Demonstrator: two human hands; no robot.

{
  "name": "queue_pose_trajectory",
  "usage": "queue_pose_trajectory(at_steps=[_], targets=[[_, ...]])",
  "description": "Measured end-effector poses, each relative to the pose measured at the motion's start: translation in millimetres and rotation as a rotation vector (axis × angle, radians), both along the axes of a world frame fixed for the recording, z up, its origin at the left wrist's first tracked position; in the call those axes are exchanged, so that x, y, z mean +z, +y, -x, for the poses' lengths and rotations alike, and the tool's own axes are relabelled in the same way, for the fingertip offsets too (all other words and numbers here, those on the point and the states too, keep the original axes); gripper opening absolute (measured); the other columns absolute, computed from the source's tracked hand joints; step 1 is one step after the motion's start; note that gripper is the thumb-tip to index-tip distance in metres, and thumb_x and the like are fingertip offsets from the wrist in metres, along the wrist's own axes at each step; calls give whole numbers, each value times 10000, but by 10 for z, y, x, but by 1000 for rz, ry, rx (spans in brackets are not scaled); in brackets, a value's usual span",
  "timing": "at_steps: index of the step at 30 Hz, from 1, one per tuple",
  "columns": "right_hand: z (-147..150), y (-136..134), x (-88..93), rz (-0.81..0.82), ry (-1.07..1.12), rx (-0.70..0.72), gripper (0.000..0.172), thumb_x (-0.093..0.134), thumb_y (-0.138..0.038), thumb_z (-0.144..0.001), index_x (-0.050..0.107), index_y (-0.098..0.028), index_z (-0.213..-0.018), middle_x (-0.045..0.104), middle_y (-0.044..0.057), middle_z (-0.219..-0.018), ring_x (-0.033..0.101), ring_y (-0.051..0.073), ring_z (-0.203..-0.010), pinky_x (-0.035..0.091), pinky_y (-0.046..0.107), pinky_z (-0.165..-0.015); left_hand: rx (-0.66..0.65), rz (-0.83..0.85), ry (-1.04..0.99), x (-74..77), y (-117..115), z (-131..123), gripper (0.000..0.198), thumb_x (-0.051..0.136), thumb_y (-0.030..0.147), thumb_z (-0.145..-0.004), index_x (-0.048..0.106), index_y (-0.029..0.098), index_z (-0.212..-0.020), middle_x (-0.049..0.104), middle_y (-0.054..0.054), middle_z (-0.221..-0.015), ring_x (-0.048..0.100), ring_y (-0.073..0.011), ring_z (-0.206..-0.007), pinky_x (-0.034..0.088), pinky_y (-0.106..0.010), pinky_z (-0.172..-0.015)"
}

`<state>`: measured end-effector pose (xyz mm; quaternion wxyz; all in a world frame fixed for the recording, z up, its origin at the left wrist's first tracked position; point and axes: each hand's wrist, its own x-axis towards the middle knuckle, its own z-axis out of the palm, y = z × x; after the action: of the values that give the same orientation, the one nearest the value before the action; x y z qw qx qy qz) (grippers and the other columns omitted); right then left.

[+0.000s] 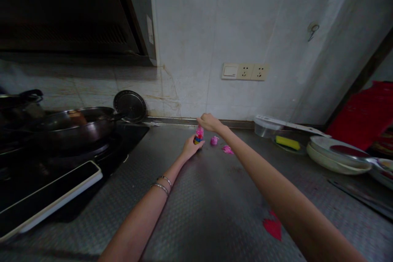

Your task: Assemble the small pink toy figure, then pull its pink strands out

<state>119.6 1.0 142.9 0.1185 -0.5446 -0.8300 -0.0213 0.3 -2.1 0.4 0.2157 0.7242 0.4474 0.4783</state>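
Near the back of the metal counter, my left hand [189,148] is wrapped around a small container [199,134] that shows pink, red, blue and yellow. Over its pink top, my right hand [211,123] is closed, fingers bent down; exactly what they grip is hidden. Just to the right stands a small pink round object [214,141], too small to name surely. A little pile of pink strands [227,149] lies beside it, close to my right forearm.
At left, a frying pan [76,127] sits on the black stove [104,151]. A round metal lid [129,106] leans on the wall. To the right are a clear plastic tub [264,128], a yellow sponge [287,143] and stacked bowls [334,161]. A red scrap [273,228] lies in front.
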Motion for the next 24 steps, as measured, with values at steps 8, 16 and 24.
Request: queue_pose_trajectory(at_steps=[8, 16, 24], targets=[[-544, 15, 26, -122, 198, 40, 302, 473, -275, -747, 681, -123, -904, 664, 79, -887, 576, 167, -815, 398, 212, -702, 7, 26, -10, 8, 3, -4, 341, 590, 405, -680, 591, 145, -900, 620, -34, -778, 540, -144, -693, 406, -248, -667], [-1359, -76, -696, 75, 82, -73, 392, 519, -208, -686, 631, -118, -1051, 621, 94, -1073, 528, 227, -1023, 358, 298, -899, 3, 36, -20, 55, -21, -3, 337, 605, 399, -664, 597, 140, -879, 623, -36, -771, 541, -147, -692, 411, -250, -662], [-1437, -282, -1138, 182, -6, 9, 414, 493, -362, -748, 602, -143, -1083, 626, 119, -1044, 517, 268, -1013, 344, 361, -882, -12, -3, 12, 19, 10, 6, 358, 584, 423, -684, 592, 138, -900, 628, -56, -813, 557, -157, -718, 414, -262, -678]])
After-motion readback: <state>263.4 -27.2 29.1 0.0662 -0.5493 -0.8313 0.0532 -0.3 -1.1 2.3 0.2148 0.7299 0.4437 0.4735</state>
